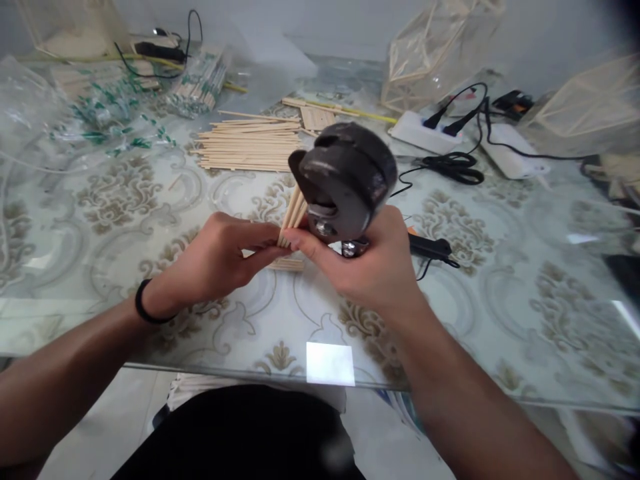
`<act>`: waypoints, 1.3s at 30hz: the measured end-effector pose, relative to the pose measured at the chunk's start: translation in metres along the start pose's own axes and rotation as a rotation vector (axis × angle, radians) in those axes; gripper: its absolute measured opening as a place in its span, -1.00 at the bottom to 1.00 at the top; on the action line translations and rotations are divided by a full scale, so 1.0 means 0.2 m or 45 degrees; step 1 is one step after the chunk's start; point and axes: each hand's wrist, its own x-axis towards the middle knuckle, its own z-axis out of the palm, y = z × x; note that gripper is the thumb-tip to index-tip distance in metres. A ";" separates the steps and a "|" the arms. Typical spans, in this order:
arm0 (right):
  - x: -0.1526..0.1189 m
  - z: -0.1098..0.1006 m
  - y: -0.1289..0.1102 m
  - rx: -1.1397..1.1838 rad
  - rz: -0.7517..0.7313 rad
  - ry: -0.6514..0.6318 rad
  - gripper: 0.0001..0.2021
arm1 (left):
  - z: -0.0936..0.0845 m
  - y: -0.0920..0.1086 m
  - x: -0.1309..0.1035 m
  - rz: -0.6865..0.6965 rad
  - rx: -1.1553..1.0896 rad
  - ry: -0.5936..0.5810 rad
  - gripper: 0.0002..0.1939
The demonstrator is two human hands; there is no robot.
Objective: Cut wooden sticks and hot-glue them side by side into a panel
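My left hand (220,257) pinches a small bundle of thin wooden sticks (295,212) between thumb and fingers. From the other side, the thumb of my right hand (383,267) presses on the same bundle, which tilts upward. A dark metal hand tool (350,177) with a thick rounded head, a slot and a bolt is also in my right hand; its handles are mostly hidden by the palm. Just below the fingertips, a few short stick pieces (287,265) lie on the table. Beyond the tool, a pile of long wooden sticks (250,143) is laid out side by side.
A glue gun-like black handle (433,247) with a cord lies right of my hand. Behind are a white power strip (425,132), coiled black cable (455,167) and stick-framed structures (435,53). Wrapped sticks (197,83) and plastic wrappers (110,110) cover the back left of the glass-topped table (480,333).
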 end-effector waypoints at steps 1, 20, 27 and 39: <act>0.00 0.00 0.00 0.013 0.018 -0.001 -0.75 | 0.00 0.00 0.00 0.002 0.000 -0.001 -0.83; -0.01 0.00 0.06 -0.080 -0.155 0.022 -0.88 | 0.04 -0.06 -0.02 -0.002 0.031 -0.042 -0.78; 0.00 -0.01 0.04 -0.047 -0.108 -0.031 -0.82 | 0.03 -0.05 -0.01 -0.043 0.040 -0.075 -0.78; -0.01 0.00 0.03 0.007 -0.059 -0.018 -0.78 | 0.02 -0.05 0.00 -0.006 0.103 -0.130 -0.73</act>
